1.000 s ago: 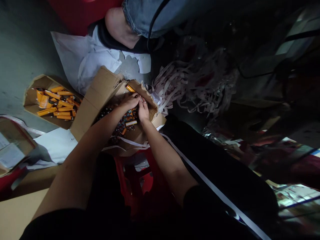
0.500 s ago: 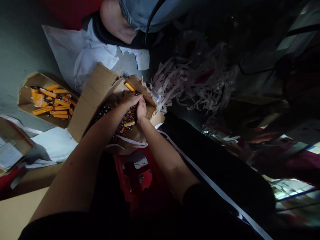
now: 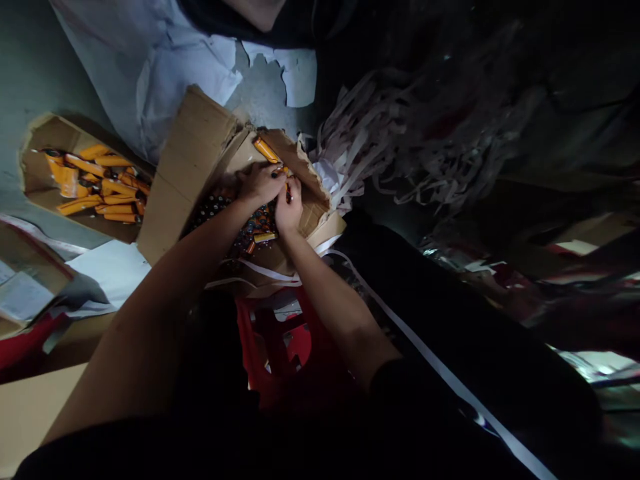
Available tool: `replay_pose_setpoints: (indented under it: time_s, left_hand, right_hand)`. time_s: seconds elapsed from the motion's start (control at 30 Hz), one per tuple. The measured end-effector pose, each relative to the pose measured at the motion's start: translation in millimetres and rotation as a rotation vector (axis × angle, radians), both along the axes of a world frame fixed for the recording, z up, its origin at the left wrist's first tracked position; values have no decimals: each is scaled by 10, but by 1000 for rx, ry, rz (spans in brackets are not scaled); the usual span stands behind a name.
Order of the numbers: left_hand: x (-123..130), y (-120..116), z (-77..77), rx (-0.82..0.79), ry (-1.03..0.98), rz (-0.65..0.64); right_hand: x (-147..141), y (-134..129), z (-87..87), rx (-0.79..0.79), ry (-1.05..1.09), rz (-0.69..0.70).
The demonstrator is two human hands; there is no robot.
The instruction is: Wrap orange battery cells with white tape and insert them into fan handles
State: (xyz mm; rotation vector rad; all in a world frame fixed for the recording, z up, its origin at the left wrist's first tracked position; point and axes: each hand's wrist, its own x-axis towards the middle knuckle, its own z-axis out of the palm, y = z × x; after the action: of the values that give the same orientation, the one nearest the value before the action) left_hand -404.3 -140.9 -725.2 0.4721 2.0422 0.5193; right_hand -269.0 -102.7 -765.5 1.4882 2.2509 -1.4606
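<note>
Inside a torn cardboard box [image 3: 183,157], my left hand [image 3: 263,184] and my right hand [image 3: 290,205] meet, their fingers curled around small orange pieces [image 3: 287,175]. Exactly which piece each hand grips is partly hidden by the fingers. Many small dark and orange parts [image 3: 257,223] lie in the box beneath my hands. An orange cylinder [image 3: 266,150] rests against the far inner side, just beyond my fingers. A yellow cylinder [image 3: 265,237] lies on the parts, nearer to me.
Left of the box, a second cardboard box [image 3: 37,143] holds several orange cylinders. A red plastic stool [image 3: 275,353] is below. Tangled pale strips [image 3: 360,127] lie at the right, white sheets [image 3: 185,73] beyond. A person's leg [image 3: 260,10] shows at the top.
The view has shifted, so the box and floor sit higher in it. My hands, pressed together before, are now slightly apart with curled fingers, and orange pieces show between them.
</note>
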Motion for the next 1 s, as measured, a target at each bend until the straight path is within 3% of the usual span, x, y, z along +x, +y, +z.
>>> replay_pose_setpoints:
  time_s: [0.23, 0.57, 0.77, 0.9, 1.0]
  left_hand:
    - [79, -305, 87, 102, 6, 76]
    - [272, -598, 409, 226, 60, -15]
    - [458, -704, 675, 260, 88, -77]
    - [617, -860, 960, 355, 159, -144]
    - [735, -1085, 1231, 465, 296, -135]
  right_hand:
    - [43, -53, 277, 49, 70, 114]
    - [193, -212, 608, 99, 101, 134]
    - [418, -422, 919, 66, 162, 5]
    - [679, -799, 1154, -4, 113, -154]
    - [886, -1135, 1375, -79, 193, -294]
